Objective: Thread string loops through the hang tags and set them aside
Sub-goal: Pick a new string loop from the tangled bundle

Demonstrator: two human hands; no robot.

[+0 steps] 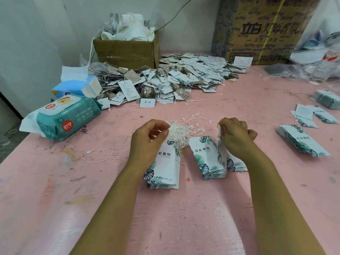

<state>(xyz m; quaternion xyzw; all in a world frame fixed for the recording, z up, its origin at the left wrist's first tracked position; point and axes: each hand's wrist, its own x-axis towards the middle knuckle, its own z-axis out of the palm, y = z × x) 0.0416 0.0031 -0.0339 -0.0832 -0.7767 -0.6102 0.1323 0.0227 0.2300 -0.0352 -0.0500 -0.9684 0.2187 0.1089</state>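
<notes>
Both bare forearms reach in from the near edge. Left hand (pixel 150 134): fingers curled, thumb toward forefinger, grip unclear. Right hand (pixel 237 134): knuckles up, gripping an upright hang tag (pixel 220 144).

Leaf-print hang tags (pixel 206 157) (stacked) beside tangled strings (pixel 179 133)

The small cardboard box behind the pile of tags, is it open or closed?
Open. The small cardboard box is uncovered on top, and crumpled white material rises above its rim.
</notes>
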